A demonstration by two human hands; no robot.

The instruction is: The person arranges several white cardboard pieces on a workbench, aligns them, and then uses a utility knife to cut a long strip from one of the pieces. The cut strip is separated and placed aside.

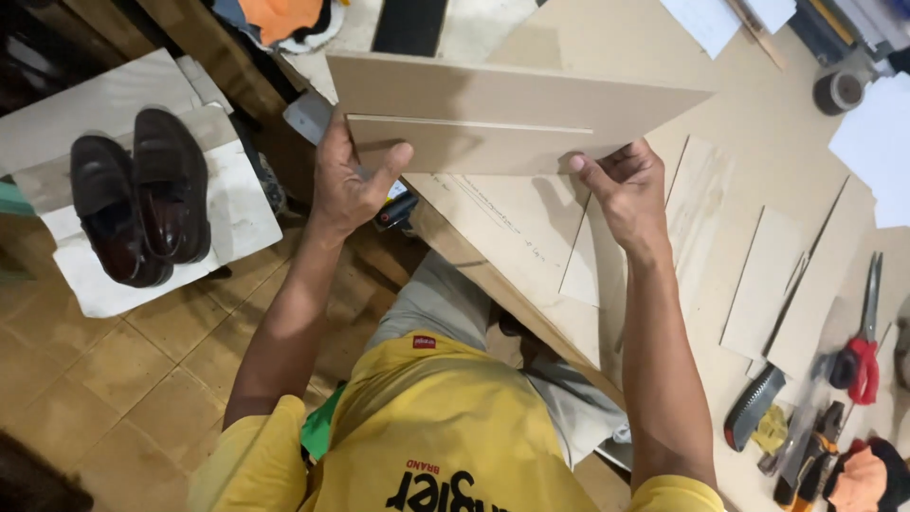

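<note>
So we've got both hands on a thin brown fibreboard panel (502, 109), held up over the edge of the desk (758, 142). Left hand (349, 180) pinches its lower left edge, thumb on top, and right hand (626, 190) pinches the lower right edge the same way. A pale straight line runs across the panel face. More cut board strips (763, 284) lie on the desk right of the panel, with red-handled scissors (861, 341) further right. Left of the panel, dark loafers (142, 194) sit on a sheet on the floor
</note>
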